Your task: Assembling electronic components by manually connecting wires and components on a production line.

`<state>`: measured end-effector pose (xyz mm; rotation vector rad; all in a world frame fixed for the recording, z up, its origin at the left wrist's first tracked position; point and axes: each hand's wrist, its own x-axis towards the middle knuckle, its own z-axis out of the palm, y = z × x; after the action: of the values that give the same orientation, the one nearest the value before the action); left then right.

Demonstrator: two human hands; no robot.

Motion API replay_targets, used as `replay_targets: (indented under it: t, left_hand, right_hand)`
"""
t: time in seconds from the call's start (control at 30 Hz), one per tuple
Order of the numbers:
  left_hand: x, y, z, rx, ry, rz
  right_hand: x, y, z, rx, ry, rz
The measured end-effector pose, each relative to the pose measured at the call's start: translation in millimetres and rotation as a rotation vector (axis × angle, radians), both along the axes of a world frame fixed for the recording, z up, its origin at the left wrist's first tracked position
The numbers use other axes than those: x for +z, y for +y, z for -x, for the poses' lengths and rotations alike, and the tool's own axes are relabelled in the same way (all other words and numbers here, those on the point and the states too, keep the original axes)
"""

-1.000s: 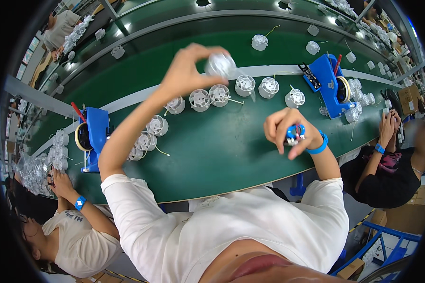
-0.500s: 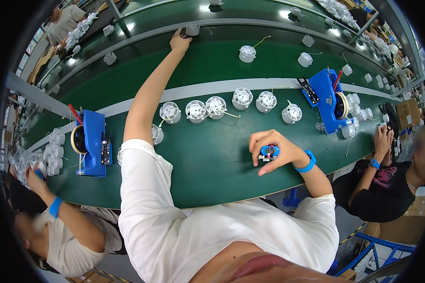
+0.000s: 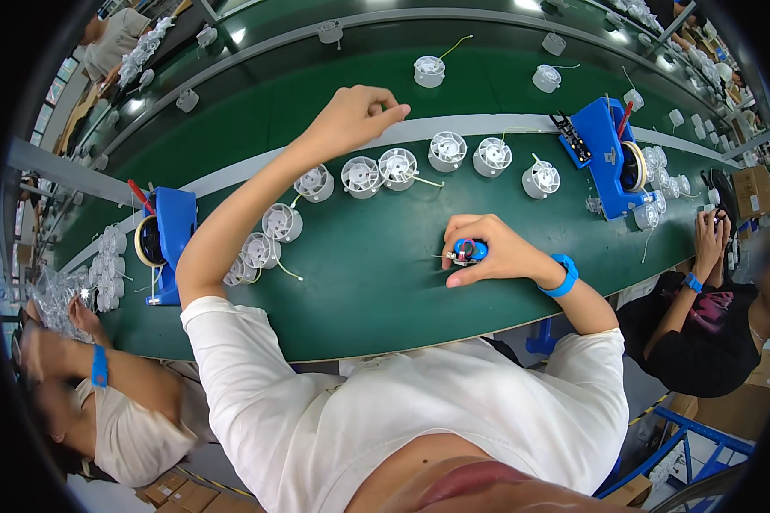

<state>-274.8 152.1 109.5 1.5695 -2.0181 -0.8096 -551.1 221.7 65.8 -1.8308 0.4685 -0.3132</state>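
Note:
My right hand (image 3: 496, 250) is closed around a small blue part (image 3: 470, 250) with red wires and a pale piece at its front. It is above the green table, and the fingers hide much of the part. My left hand (image 3: 351, 118) is over the table's far edge strip, fingers partly curled and loosely apart, with nothing visible in it. Beneath and beyond that hand, round white plastic fan units (image 3: 362, 177) stand in a curved row, several trailing thin pale wires. Another white fan unit (image 3: 429, 72) sits on the green belt behind the strip.
A blue tape dispenser (image 3: 173, 244) stands at left; another blue tape dispenser (image 3: 606, 154) at right carries dark circuit boards. Piled white units (image 3: 109, 265) lie at far left. Co-workers sit on both sides, one person's hand (image 3: 712, 231) working at right. A metal rail (image 3: 419, 15) crosses behind.
My left hand has let go of the white fan unit at the far rail and drawn back toward me. My right hand still holds the blue part. The view has shifted slightly.

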Motion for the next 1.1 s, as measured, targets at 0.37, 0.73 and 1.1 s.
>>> replay_targets:
  t: [0.37,0.73,1.1]
  left_hand:
    - [10,73,-7,0.014,0.473,-0.513]
    - [-7,122,-5,0.075,0.656,-0.537]
    - [-25,135,-1,0.020,0.490,-0.195]
  right_hand:
    - [17,1,-18,0.025,0.048,0.012]
    - [31,22,-56,-0.068,0.083,0.558]
    - [12,24,-72,-0.148,-0.001,0.842]
